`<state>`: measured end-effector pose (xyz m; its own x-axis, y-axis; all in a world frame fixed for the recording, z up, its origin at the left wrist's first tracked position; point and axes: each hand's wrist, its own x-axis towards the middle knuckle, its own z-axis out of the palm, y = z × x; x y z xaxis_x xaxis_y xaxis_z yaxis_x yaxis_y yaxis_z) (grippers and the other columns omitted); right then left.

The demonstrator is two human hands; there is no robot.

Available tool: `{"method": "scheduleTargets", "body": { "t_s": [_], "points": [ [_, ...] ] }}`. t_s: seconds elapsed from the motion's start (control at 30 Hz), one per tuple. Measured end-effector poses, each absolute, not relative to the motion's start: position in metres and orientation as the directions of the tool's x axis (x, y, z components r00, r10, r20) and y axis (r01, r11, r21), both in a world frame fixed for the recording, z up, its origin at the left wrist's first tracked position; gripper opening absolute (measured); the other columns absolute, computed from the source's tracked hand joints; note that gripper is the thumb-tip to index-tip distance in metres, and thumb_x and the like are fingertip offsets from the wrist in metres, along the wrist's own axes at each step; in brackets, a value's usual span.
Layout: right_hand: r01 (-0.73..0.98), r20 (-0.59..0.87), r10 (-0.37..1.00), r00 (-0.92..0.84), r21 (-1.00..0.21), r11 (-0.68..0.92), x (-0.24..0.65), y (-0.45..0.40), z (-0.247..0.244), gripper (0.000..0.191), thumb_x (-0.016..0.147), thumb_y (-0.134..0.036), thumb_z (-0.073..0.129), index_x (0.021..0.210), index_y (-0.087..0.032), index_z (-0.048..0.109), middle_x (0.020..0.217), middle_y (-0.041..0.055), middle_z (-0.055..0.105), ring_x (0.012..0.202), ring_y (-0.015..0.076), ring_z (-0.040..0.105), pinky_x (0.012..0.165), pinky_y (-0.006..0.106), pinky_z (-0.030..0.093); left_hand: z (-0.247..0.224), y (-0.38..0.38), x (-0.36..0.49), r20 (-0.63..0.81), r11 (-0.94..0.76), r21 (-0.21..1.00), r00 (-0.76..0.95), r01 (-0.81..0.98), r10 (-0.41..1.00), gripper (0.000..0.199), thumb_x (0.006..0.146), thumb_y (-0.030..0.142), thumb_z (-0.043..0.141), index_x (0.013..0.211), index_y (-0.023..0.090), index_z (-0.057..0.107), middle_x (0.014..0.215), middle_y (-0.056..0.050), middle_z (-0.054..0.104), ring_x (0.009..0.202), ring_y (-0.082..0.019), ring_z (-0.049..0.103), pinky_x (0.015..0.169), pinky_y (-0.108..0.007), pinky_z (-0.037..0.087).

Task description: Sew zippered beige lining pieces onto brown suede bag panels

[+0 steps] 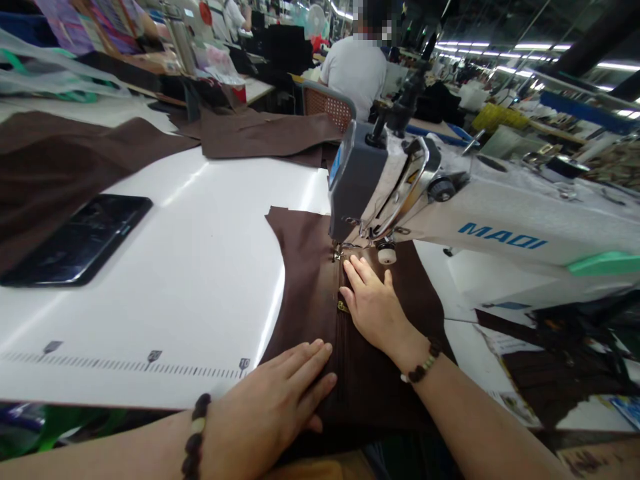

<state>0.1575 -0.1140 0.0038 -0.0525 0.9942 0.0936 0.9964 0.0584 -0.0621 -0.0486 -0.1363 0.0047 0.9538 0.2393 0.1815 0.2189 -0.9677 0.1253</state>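
A dark brown fabric panel lies under the sewing machine, with a zipper running along its middle and a brass-coloured zipper pull on it. My right hand rests flat on the panel just right of the zipper, its fingertips close to the presser foot. Nearer to me, my left hand lies flat with its fingers stretched out on the panel's left side, beside the zipper. Both hands press on the fabric and neither grasps anything.
A black phone lies on the white table, which has a ruler scale along its front edge. More brown fabric is at the back and left. Ahead, a person in a white shirt sits on a chair.
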Motion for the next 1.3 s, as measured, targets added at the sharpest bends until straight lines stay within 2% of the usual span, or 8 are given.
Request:
{"method": "scheduleTargets", "body": {
  "t_s": [0.23,0.37,0.7,0.77,0.9,1.03,1.3],
  "points": [
    [0.997,0.095,0.993,-0.072,-0.031,0.076,0.161,-0.110,0.003,0.044,0.090,-0.028,0.033,0.132,-0.014,0.034,0.140,0.0109,0.031,0.123,0.0256,0.035,0.098,0.058,0.027,0.005,-0.132,-0.045,0.173,-0.966,0.124,0.954,0.226,0.245,0.037,0.088,0.035,0.047,0.117,0.013,0.054,0.127,-0.018,0.047,0.115,-0.028,0.048,0.092,-0.035,0.044],
    [0.997,0.094,0.993,-0.073,-0.025,0.076,0.163,-0.104,0.005,0.044,0.090,-0.027,0.034,0.132,-0.014,0.034,0.138,0.0114,0.034,0.121,0.0253,0.038,0.098,0.053,0.029,0.001,-0.127,-0.044,0.197,-0.969,0.112,0.951,0.220,0.238,0.039,0.088,0.037,0.047,0.117,0.012,0.053,0.127,-0.018,0.047,0.115,-0.028,0.048,0.092,-0.035,0.044],
    [0.992,0.103,0.993,-0.056,-0.111,0.067,0.170,-0.091,0.004,0.042,0.091,-0.028,0.032,0.129,-0.012,0.039,0.129,0.0128,0.046,0.114,0.0249,0.045,0.096,0.049,0.036,-0.003,-0.114,-0.038,0.172,-0.967,0.115,0.955,0.225,0.243,0.041,0.086,0.039,0.050,0.117,0.012,0.054,0.126,-0.019,0.047,0.115,-0.030,0.047,0.091,-0.038,0.044],
    [0.983,0.148,0.987,-0.070,-0.157,0.094,0.171,-0.096,0.004,0.041,0.091,-0.025,0.032,0.129,-0.011,0.039,0.127,0.0131,0.048,0.115,0.0234,0.045,0.098,0.048,0.035,-0.003,-0.114,-0.038,0.172,-0.967,0.118,0.955,0.225,0.243,0.042,0.086,0.040,0.050,0.117,0.012,0.053,0.126,-0.019,0.047,0.115,-0.029,0.047,0.091,-0.038,0.044],
    [0.940,0.221,0.953,-0.206,-0.225,0.255,0.170,-0.119,0.004,0.038,0.090,-0.017,0.030,0.125,-0.013,0.044,0.128,0.0117,0.047,0.122,0.0182,0.039,0.103,0.043,0.033,-0.002,-0.113,-0.039,0.167,-0.963,0.141,0.953,0.230,0.252,0.041,0.086,0.039,0.050,0.117,0.013,0.053,0.127,-0.018,0.047,0.115,-0.029,0.047,0.092,-0.038,0.043],
    [0.931,0.190,0.937,-0.295,-0.165,0.326,0.168,-0.142,0.003,0.039,0.088,-0.014,0.031,0.126,-0.012,0.044,0.128,0.0118,0.047,0.124,0.0184,0.037,0.103,0.044,0.034,-0.002,-0.115,-0.038,0.179,-0.963,0.135,0.950,0.234,0.256,0.040,0.086,0.038,0.050,0.117,0.012,0.054,0.126,-0.018,0.047,0.115,-0.029,0.047,0.093,-0.038,0.042],
    [0.962,0.116,0.958,-0.262,-0.043,0.269,0.166,-0.152,0.003,0.039,0.088,-0.015,0.035,0.126,-0.011,0.043,0.130,0.0098,0.045,0.122,0.0223,0.039,0.098,0.047,0.039,0.000,-0.121,-0.031,0.166,-0.969,0.110,0.958,0.220,0.236,0.040,0.088,0.037,0.046,0.115,0.009,0.055,0.123,-0.016,0.051,0.114,-0.028,0.048,0.094,-0.038,0.043]
  ]
}}
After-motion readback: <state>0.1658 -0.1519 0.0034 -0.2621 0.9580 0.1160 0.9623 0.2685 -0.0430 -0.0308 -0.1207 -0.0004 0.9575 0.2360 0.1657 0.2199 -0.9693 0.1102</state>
